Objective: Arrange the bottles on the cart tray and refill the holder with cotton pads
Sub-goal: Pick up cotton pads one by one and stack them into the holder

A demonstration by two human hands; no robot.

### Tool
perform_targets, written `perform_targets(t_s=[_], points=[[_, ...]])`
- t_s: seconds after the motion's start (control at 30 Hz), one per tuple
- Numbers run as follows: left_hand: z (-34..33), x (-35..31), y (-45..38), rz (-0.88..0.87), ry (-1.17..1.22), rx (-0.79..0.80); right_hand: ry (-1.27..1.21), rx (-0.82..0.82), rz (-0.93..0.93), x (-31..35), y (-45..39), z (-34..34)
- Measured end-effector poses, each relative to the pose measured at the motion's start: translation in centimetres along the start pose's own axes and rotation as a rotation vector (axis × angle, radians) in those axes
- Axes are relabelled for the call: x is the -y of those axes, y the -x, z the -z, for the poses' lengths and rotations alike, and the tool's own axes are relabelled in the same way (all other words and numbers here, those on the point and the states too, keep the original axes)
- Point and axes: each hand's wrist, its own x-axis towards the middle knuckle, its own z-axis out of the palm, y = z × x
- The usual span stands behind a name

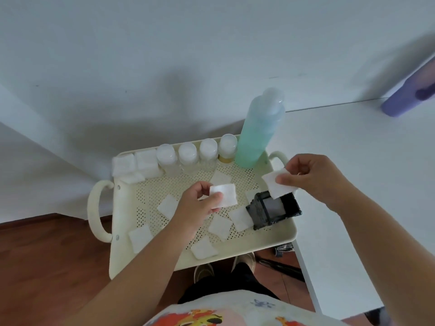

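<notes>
A cream perforated cart tray (270, 241) holds a black pad holder (273, 209) lying at its right side. My right hand (313, 177) pinches a white cotton pad (274, 185) just above the holder's opening. My left hand (195, 205) holds another cotton pad (224, 195) over the tray's middle. Several loose pads, such as one (140, 236) at the front left, lie scattered on the tray. Along the back edge stand several small clear bottles (187, 156) and a tall green bottle (259, 128).
Two white boxes (135, 164) sit at the tray's back left corner. A white table (353, 184) borders the cart on the right, with a purple object (409, 92) at its far end. The wall is close behind. My feet (221, 267) stand on brown floor below.
</notes>
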Motion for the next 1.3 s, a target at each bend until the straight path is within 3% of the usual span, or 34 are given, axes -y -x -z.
perform_targets(t_s=[0.27,0.5,0.83,0.97,1.07,1.2,1.3], points=[[-2.6,-2.1,0.4,-0.067,-0.092,0.114,0.113,-0.132,-0.186,-2.3,2.9,-1.2],[-1.6,-2.1,1.1,-0.048,-0.144,0.06,0.25,-0.156,-0.189,-2.8,3.2,-4.1],[-0.7,-1.7,1.5,-0.035,-0.124,0.1,0.504,-0.098,-0.204,-2.8,2.8,-5.1],[-1.1,-1.6,1.5,-0.031,-0.125,0.145,0.609,-0.151,-0.262,-3.0,2.8,-6.2],[-1.6,-1.5,1.5,-0.026,-0.134,0.169,0.667,-0.237,-0.174,-3.1,3.5,-6.5],[-2.4,-1.6,1.6,-0.032,-0.142,0.193,0.571,-0.381,-0.026,-3.2,4.7,-5.6],[-3.0,-1.8,1.5,-0.039,-0.117,0.209,0.333,-0.419,0.037,-3.0,5.6,-4.5]])
